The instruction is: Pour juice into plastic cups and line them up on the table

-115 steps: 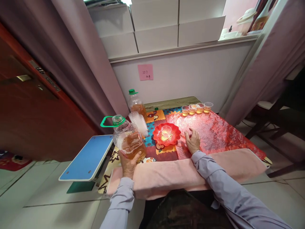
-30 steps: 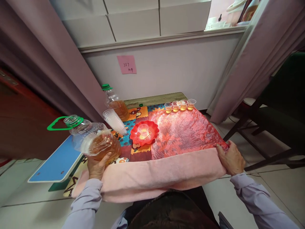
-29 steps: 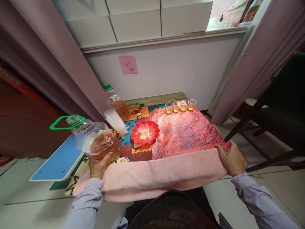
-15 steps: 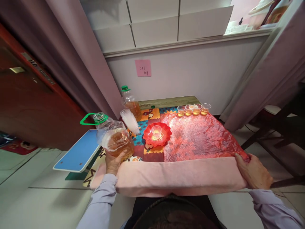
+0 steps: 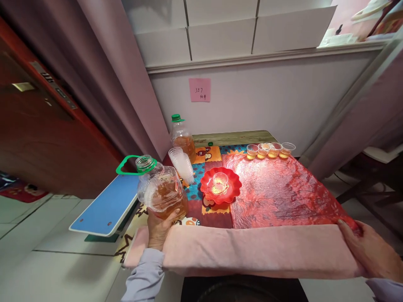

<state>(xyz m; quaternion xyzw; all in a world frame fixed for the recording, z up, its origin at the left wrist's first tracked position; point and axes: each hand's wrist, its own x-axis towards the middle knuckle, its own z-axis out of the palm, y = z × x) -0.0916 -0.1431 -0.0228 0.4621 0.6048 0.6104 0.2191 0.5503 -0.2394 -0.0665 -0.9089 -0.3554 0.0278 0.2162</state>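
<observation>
My left hand (image 5: 160,230) is wrapped against the lower part of a clear jug (image 5: 165,195) of amber liquid, which has no cap and a green handle ring. My right hand (image 5: 371,247) grips the near right table corner, where a pink cloth (image 5: 258,249) meets a red plastic sheet (image 5: 277,193); its thumb is on top and its other fingers are mostly hidden. Between the jug and the sheet, a red scalloped dish (image 5: 234,186) holds a clear cup (image 5: 220,181). Several cups (image 5: 262,152) of yellow liquid stand in a row at the back right.
A green-capped jug (image 5: 184,144) stands at the back left, with stacked clear cups (image 5: 182,165) leaning before it. A small green cap (image 5: 210,144) lies near the back edge. A blue board (image 5: 107,205) is left of the table. A pink note (image 5: 200,90) is on the wall.
The view has shifted, so the table and its objects appear larger and lower. Both hands keep about the same places on the jug and the table corner.
</observation>
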